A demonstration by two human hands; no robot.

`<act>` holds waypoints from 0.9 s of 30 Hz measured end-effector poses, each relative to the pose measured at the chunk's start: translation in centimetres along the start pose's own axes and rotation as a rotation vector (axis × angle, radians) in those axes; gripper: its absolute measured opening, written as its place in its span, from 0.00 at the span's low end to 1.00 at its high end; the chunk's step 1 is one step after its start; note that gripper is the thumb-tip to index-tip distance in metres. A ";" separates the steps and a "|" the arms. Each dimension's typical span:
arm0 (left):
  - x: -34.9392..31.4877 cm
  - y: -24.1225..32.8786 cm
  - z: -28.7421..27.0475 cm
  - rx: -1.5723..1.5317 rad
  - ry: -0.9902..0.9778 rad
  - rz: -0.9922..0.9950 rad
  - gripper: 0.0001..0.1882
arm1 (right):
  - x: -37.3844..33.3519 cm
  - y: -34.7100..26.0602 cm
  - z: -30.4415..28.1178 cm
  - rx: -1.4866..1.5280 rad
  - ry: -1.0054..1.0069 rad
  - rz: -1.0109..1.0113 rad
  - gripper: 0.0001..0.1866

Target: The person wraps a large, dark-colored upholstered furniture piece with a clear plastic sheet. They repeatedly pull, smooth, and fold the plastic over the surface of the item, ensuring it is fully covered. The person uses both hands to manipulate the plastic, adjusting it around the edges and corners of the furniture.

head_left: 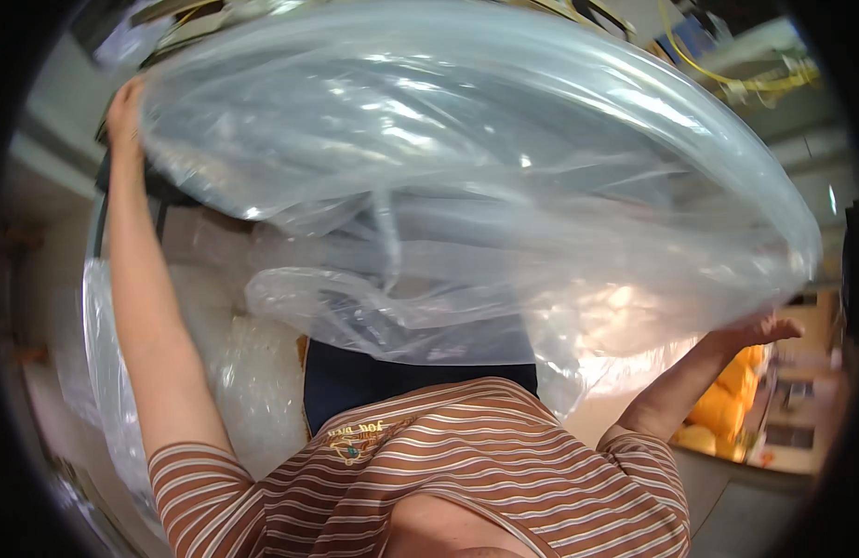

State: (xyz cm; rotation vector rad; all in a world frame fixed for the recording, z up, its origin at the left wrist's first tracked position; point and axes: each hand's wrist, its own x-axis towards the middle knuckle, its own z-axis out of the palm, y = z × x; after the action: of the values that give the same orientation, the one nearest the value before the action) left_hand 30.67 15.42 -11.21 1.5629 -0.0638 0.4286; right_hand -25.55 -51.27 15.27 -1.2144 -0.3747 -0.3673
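A large sheet of clear plastic film [429, 158], perhaps a big bag, billows in front of me from far left to far right. Its surface is glossy and wrinkled, and its lower folds hang over my dark trousers. My left hand [124, 113] is raised at the film's upper left edge, with the fingers closed on that edge. Over on the right, my right hand [762, 331] sits just under the film's lower right edge. Its visible fingers stretch outward, apart from one another, and part of the palm is hidden behind the film.
More clear plastic [254, 381] lies in folds at my lower left. An orange-yellow bundle [727, 400] is beyond my right arm. A yellow cable [727, 79] runs across the upper right, near a pale surface. Much behind the film is blurred.
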 end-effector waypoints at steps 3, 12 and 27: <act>2.8 -2.0 -2.3 0.054 -0.073 0.059 0.17 | -6.1 2.5 -4.3 -1.214 0.703 0.193 0.34; 5.6 -4.7 -2.2 0.584 -0.206 0.298 0.19 | -8.1 -16.5 -20.4 -2.148 0.586 0.149 0.17; 9.5 3.6 -18.4 0.196 0.235 -0.739 0.22 | 1.4 13.1 -24.4 -1.803 0.115 0.183 0.43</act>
State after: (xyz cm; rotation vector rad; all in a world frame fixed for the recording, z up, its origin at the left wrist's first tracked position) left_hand 34.16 35.31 -5.26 1.5913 0.7344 0.0257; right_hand -16.26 -70.50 -2.34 -2.9239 0.3335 -0.6227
